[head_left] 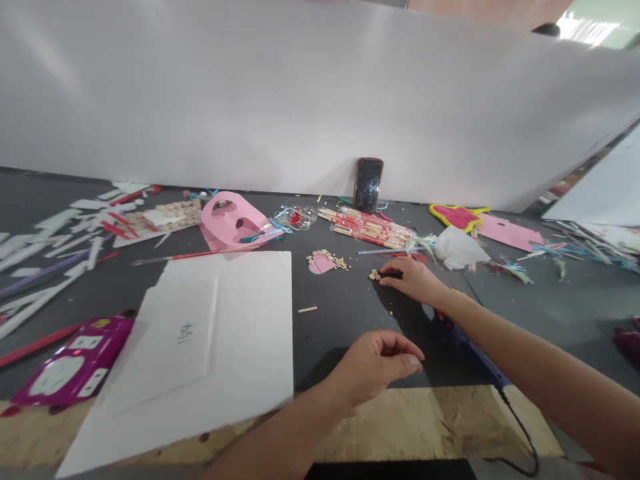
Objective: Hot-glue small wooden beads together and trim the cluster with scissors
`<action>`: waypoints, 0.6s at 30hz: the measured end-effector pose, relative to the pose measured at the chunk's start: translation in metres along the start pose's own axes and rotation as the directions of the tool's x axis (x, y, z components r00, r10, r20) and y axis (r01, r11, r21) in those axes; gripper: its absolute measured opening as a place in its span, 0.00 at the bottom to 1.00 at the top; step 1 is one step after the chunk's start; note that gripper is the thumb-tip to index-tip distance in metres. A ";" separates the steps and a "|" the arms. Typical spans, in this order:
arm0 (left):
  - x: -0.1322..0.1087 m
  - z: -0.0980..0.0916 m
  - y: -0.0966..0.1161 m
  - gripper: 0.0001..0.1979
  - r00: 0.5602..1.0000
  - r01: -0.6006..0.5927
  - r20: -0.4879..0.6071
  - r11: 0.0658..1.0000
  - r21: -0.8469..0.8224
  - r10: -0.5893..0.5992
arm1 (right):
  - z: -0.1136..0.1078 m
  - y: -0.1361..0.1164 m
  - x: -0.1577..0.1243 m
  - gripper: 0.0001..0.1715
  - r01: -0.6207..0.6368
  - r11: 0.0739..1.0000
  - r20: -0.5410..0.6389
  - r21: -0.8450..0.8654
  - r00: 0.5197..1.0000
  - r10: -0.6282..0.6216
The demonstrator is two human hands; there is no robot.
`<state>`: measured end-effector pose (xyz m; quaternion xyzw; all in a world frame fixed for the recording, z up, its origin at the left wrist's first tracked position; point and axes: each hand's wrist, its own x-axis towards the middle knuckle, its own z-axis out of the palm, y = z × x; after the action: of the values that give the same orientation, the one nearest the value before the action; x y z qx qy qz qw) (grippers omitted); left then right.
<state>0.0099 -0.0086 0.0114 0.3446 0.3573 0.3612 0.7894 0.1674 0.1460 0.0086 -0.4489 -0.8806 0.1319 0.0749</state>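
My right hand reaches over the dark table to a small pile of beige bits. Its thumb and forefinger are slightly apart at the pile's right edge. My left hand hovers nearer the front edge, fingers loosely curved and nothing visible in it. Left of the small pile lies a little pink rounded piece, ringed at its top and right by more beige bits. A short wooden stick piece rests below it. Under my right forearm is a blue corded tool, partly hidden.
A white board covers the front left, beside a purple packet. Behind are a pink mask-like cutout, bagged sticks, a phone against the white partition, and crumpled white plastic. Paper strips clutter the left.
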 end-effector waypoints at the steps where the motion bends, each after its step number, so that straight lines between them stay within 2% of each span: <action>1: 0.000 0.000 0.000 0.09 1.000 -0.001 0.000 1.000 0.001 0.001 | -0.001 0.001 0.000 0.11 0.002 1.000 0.021 -0.008 1.000 -0.002; 6: 0.000 0.001 0.000 0.08 1.000 -0.009 -0.008 1.000 0.003 0.009 | -0.004 0.006 0.004 0.13 0.007 1.000 0.092 -0.026 0.996 -0.005; 11: 0.001 0.000 -0.003 0.07 1.000 -0.014 0.008 1.000 0.027 0.013 | -0.004 0.000 0.007 0.20 -0.010 0.999 0.073 -0.037 0.997 0.013; 18: 0.002 -0.003 -0.004 0.07 1.000 -0.022 0.012 0.999 0.046 0.022 | 0.004 -0.021 0.014 0.16 -0.039 0.994 0.095 -0.097 0.994 0.048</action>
<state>0.0102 -0.0081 0.0055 0.3685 0.3571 0.3596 0.7793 0.1420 0.1451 0.0113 -0.4642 -0.8785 0.1129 0.0077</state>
